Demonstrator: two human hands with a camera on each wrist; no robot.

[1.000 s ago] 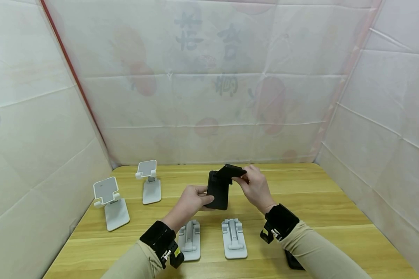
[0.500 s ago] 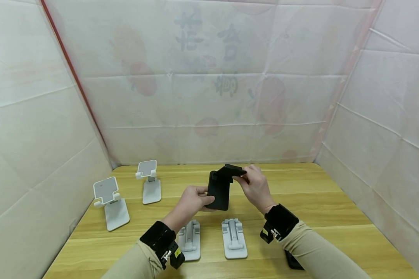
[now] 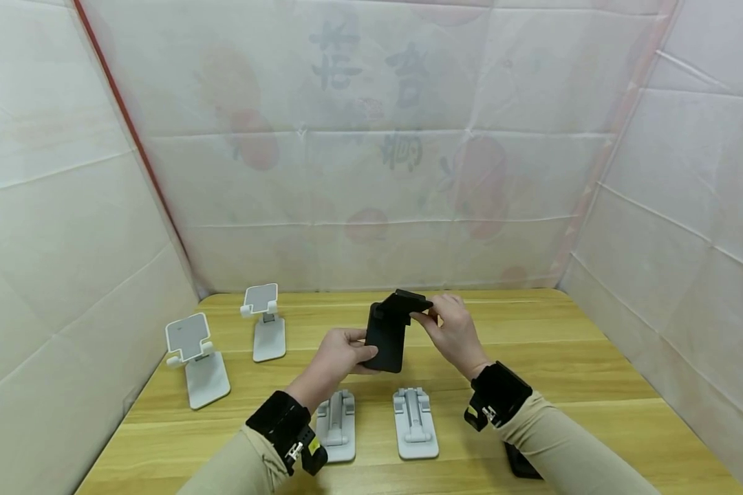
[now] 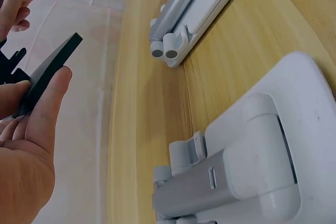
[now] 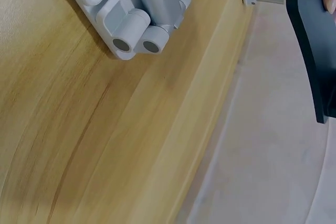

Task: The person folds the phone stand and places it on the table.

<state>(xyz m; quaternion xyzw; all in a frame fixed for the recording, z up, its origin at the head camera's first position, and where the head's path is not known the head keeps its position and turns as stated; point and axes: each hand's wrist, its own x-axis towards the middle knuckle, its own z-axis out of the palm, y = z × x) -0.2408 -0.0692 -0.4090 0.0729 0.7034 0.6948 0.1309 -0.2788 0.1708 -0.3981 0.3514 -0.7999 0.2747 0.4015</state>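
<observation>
Held up over the middle of the table is a black folding phone stand (image 3: 384, 346), its upper plate (image 3: 405, 301) swung out at an angle from the base. My left hand (image 3: 340, 354) grips the base by its left edge, thumb on the near face. With the fingertips of my right hand (image 3: 452, 330) I pinch the right corner of the upper plate. In the left wrist view the base (image 4: 50, 72) lies between left thumb and fingers. Only part of the black base (image 5: 315, 45) shows in the right wrist view.
Two folded white phone stands, one right (image 3: 415, 423) and one left (image 3: 336, 426), lie flat below the hands. Two unfolded white stands, a near one (image 3: 207, 379) and a far one (image 3: 269, 338), stand at the left. A black object (image 3: 520, 462) is partly hidden under the right forearm.
Both hands and the black phone stand have shifted very slightly to the left. The grip of each hand is the same, and the other stands have not moved.
</observation>
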